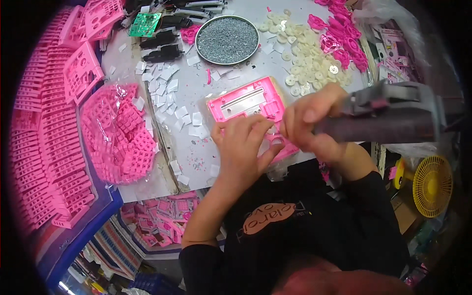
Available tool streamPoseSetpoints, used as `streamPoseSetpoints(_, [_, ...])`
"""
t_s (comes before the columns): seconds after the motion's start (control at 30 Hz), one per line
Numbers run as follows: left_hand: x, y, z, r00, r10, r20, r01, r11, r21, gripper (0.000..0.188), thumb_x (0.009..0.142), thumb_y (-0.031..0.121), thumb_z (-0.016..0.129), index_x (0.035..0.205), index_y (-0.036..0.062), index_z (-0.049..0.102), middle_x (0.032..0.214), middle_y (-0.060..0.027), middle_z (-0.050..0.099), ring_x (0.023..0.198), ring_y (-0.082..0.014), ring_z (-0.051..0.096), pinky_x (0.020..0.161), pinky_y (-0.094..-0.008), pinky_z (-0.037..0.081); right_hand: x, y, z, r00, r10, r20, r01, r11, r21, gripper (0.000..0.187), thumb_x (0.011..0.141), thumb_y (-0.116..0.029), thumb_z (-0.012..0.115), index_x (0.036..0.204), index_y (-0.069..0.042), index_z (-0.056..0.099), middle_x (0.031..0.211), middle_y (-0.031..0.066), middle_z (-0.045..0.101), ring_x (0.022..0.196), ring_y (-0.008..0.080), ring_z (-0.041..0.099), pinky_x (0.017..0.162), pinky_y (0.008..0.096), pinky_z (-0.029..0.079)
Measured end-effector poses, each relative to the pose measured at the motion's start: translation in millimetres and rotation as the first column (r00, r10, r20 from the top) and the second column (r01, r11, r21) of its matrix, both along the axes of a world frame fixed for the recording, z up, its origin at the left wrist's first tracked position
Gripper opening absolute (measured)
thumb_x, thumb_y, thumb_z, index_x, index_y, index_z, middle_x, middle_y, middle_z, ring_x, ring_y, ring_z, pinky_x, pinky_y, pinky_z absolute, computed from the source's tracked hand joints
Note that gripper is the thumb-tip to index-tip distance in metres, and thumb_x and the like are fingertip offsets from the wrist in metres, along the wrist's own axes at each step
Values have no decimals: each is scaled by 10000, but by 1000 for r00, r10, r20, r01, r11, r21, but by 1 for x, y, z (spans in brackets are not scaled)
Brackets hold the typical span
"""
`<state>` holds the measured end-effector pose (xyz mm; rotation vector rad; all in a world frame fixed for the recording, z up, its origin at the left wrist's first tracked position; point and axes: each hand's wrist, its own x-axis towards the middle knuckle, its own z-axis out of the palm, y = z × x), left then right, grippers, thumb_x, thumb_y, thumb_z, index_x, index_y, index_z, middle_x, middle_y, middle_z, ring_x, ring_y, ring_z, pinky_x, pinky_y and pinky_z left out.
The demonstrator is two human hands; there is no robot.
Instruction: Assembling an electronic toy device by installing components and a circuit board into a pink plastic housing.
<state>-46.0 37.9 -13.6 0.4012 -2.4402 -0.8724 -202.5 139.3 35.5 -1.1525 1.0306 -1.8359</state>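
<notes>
A pink plastic casing (265, 91), with long light slots and a round opening near its lower end, lies at a slant on a pad at the middle of the table. My left hand (242, 142) rests over its near left part, fingers bent and gripping it, the thumb by the round opening. My right hand (314, 120) is closed round a dark grey power screwdriver (388, 113), held above the casing's right side. The tool's tip is hidden behind my fingers. A round metal dish (227, 40) full of small silvery screws stands beyond the casing.
Cream plastic discs (307, 56) and magenta parts (341, 37) lie at the far right. White squares (167, 88), dark motor-like parts (162, 46) and a green circuit board (144, 24) lie left. Pink panels (54, 123) and a bag of pink keypads (118, 135) flank the table. A yellow fan (432, 187) stands right.
</notes>
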Motion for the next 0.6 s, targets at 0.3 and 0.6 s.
streamPoseSetpoints(0.3, [-1, -11, -15, 980, -64, 190, 106, 970, -218, 285, 694, 312, 797, 926, 157, 745, 1152, -22, 631, 1073, -237, 555, 995, -557, 296, -3, 1, -41, 904, 30, -427, 61, 978, 198, 287, 880, -108, 754, 999, -81, 494, 727, 72, 563, 642, 191, 560, 606, 337, 476])
streamPoseSetpoints(0.6, [7, -22, -9, 975, -176, 137, 196, 968, -157, 283, 751, 217, 749, 992, 80, 692, 1104, -78, 626, 1033, -282, 575, 956, -542, 355, -11, -11, -49, 973, 57, -222, -35, 994, 102, 358, 872, -196, 762, 1099, -50, 527, 711, 37, 566, 598, 146, 540, 564, 306, 459])
